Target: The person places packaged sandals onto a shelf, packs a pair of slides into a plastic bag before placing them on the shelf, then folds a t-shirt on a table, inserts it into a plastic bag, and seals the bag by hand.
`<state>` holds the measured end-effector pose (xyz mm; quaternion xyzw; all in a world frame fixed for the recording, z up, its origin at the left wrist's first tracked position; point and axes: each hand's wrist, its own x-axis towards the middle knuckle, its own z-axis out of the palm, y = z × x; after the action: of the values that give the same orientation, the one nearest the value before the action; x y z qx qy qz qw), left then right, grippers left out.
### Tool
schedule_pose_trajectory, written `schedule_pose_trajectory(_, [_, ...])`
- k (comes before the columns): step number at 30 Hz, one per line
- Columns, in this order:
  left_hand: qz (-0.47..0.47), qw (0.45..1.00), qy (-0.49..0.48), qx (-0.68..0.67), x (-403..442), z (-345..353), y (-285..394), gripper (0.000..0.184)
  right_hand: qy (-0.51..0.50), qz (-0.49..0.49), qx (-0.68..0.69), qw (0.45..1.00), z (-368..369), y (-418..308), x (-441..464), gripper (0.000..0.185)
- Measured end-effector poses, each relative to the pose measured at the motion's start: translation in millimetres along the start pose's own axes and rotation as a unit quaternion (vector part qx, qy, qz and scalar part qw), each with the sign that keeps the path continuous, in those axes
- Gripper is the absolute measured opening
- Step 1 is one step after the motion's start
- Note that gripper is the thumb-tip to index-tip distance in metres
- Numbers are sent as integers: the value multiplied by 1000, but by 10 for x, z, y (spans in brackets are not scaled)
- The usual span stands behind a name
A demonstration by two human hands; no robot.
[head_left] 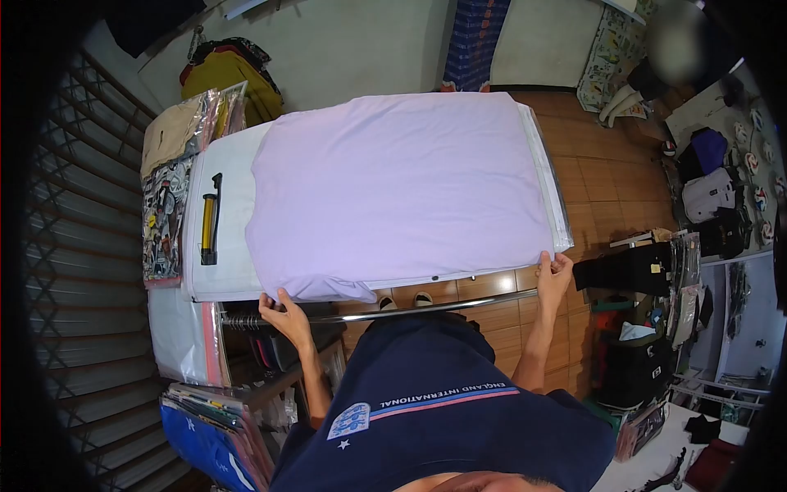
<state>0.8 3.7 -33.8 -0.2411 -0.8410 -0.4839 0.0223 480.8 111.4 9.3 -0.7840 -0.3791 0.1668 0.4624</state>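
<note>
Both the left hand (288, 319) and the right hand (556, 275) pinch the near edge of the purple cloth (402, 180), fingers almost closed, and it lies on the worktop (233, 176) just past them, so pull gently and evenly to smooth it where it bunches by the left fingers.

Cloth (393, 180) spread on table (229, 156), tool (208, 225) left of cloth, hands (287, 317) (555, 279) at cloth's near corners

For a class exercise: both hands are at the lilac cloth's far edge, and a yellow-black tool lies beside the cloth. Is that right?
Not the far edge: the head view shows the left hand and right hand at the near edge of the lilac cloth. The rest stands.
</note>
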Motion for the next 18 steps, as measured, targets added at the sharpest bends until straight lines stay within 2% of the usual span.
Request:
schedule_pose_trajectory(1, [-1,1000,0,1,-23,-1,-26,52,-49,66,111,990,24,127,45,33])
schedule_pose_trajectory(2, [-83,993,-20,-78,-52,-1,-45,48,-97,132,220,962,32,258,85,30])
schedule_pose_trajectory(3, [-164,973,-40,-156,-79,-2,-66,44,-97,134,219,962,15,221,84,30])
schedule_pose_trajectory(4, [-167,966,-21,-196,-94,58,-100,36,-107,155,242,952,4,178,90,27])
schedule_pose_trajectory(5, [-167,966,-21,-195,-88,30,-127,36,-117,176,266,941,-20,128,88,23])
schedule_pose_trajectory(7, [-226,934,-113,-253,-66,-32,-134,36,-119,168,278,938,-89,66,92,21])
schedule_pose_trajectory(8, [-147,956,-102,-232,-81,-12,-123,39,-121,158,291,936,-97,51,107,19])
schedule_pose_trajectory(13, [-164,961,-105,-197,-100,-162,13,38,-123,113,276,947,-98,91,134,17])
schedule_pose_trajectory(15, [-236,903,-149,-327,-200,-180,153,38,-127,92,269,950,-125,69,128,17])
schedule_pose_trajectory(16, [-255,869,-212,-367,-241,-206,-40,38,-150,63,249,955,-168,44,133,17])
schedule_pose_trajectory(17, [-256,870,-209,-366,-300,-266,-98,38,-172,34,228,958,-208,18,144,16])
schedule_pose_trajectory(18, [-219,885,-310,-269,-351,-324,-132,37,-175,35,228,957,-242,-3,162,16])
